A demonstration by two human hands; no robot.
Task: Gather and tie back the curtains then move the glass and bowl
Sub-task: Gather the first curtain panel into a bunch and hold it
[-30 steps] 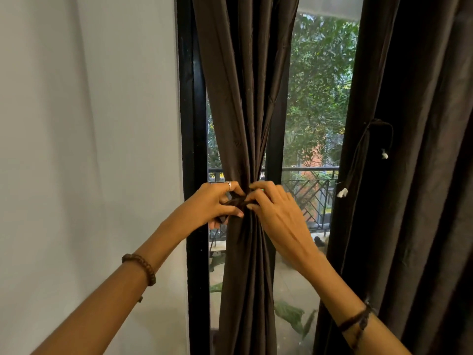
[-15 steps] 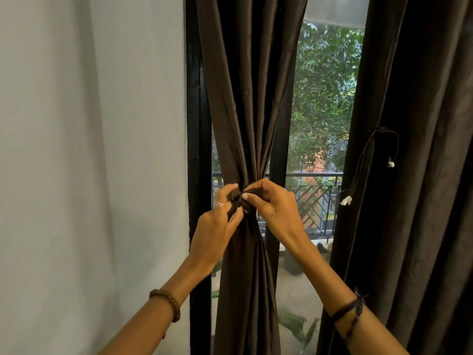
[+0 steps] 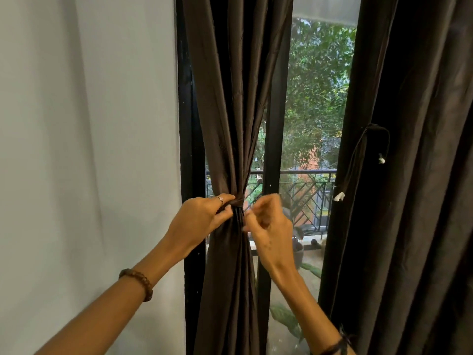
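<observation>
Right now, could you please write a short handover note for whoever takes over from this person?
Left hand grips the gathered left curtain at its tie. Right hand is beside the tie, fingers curled; blur hides whether it holds anything. Left curtain is bunched and wrapped; the knot may need checking. Right curtain hangs loose, its tie cord dangling. Left to do: tie it, then move the glass and bowl, neither in view.

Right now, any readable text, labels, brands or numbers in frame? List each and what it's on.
None. No text shows on the gathered dark brown fabric curtain, its tie band, the hanging dark brown curtain on the right, the pale grey wall or the black window frame. The brown beaded wooden bracelet and silver ring carry no legible marks.
</observation>
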